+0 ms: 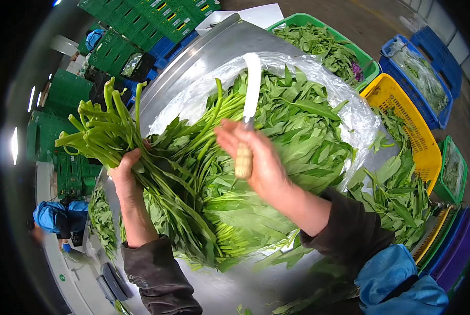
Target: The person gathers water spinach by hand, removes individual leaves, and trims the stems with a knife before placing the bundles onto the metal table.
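My left hand (125,170) is closed around a bunch of long-stemmed leafy greens (101,126), which look like water spinach. The cut stem ends point up and the leaves trail down over the pile. In my right hand (264,160), slightly blurred, is a knife (252,86) with a pale wooden handle and a curved blade pointing upward. The handle lies across the palm, with some fingers stretched out to the left. Beneath both hands spreads a large heap of the same greens (298,121) on clear plastic sheeting (358,113).
The metal table (193,65) carries the heap, with more loose greens (392,202) at its right. Beyond stand a green crate (369,63) of greens, a yellow crate (419,136) and a blue crate (437,118). Green crates (135,23) are stacked behind. A person in blue (56,216) is at far left.
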{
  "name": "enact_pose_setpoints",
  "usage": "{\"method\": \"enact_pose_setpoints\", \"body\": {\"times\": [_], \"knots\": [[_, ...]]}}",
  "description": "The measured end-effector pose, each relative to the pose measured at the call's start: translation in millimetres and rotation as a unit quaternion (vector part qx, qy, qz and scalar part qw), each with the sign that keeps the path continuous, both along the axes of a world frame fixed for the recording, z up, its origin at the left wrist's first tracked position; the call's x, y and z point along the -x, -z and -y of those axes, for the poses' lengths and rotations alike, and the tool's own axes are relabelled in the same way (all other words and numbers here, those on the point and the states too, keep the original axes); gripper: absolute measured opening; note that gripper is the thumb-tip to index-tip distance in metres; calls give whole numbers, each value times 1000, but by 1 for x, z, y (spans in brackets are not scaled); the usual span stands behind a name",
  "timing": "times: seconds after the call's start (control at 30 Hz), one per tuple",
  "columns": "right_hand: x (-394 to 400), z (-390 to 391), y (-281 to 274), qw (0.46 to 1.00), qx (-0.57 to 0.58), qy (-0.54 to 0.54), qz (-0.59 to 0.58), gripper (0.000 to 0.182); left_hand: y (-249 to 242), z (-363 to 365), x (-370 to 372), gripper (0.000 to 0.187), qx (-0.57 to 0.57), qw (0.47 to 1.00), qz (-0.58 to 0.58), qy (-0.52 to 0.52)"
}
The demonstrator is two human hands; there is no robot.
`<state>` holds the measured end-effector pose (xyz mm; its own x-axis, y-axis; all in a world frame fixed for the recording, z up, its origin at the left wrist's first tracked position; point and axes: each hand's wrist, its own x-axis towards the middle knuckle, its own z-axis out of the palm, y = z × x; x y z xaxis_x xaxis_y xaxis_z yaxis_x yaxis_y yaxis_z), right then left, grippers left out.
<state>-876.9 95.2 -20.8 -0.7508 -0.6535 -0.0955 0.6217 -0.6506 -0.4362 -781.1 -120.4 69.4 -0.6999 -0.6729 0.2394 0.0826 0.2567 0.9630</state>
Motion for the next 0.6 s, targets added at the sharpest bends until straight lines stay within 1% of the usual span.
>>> {"method": "enact_pose_setpoints", "body": {"times": [0.07,0.1,0.17,0.2,0.27,0.3,0.33,0.37,0.4,0.43,0.5,0.53,0.57,0.6], "knots": [[17,5,-10,996,-54,75,-9,42,1,5,-5,44,-9,1000,-20,-17],[28,10,-11,995,-54,87,-17,38,2,10,-9,44,-9,1000,-19,-16],[42,14,-13,985,-140,31,-91,33,8,26,-18,47,-157,980,-117,-11],[46,17,-11,985,-140,33,-91,33,7,31,-19,46,-183,973,-126,63],[51,22,-9,969,-187,14,-160,28,11,37,-22,45,-183,967,-159,74],[50,20,-10,968,-188,11,-163,28,9,33,-21,44,-181,965,-169,84],[48,15,-9,971,-175,39,-157,27,7,30,-21,44,-181,965,-172,78],[44,10,-9,973,-162,67,-148,26,5,27,-20,41,-144,979,-145,15],[39,3,-11,978,-154,55,-127,24,0,21,-16,37,-107,987,-115,-47],[34,-2,-8,978,-154,53,-128,24,-3,18,-12,32,-45,995,-57,-71],[27,-10,-4,972,-204,59,-103,23,-8,-4,6,27,74,989,59,-110],[27,-10,4,970,-196,88,-111,20,-13,-22,18,23,104,985,107,-84],[27,-10,11,970,-197,90,-112,20,-2,-18,28,25,106,978,177,-16],[28,-10,15,974,-186,99,-87,19,2,-31,43,31,126,960,251,5]]}}
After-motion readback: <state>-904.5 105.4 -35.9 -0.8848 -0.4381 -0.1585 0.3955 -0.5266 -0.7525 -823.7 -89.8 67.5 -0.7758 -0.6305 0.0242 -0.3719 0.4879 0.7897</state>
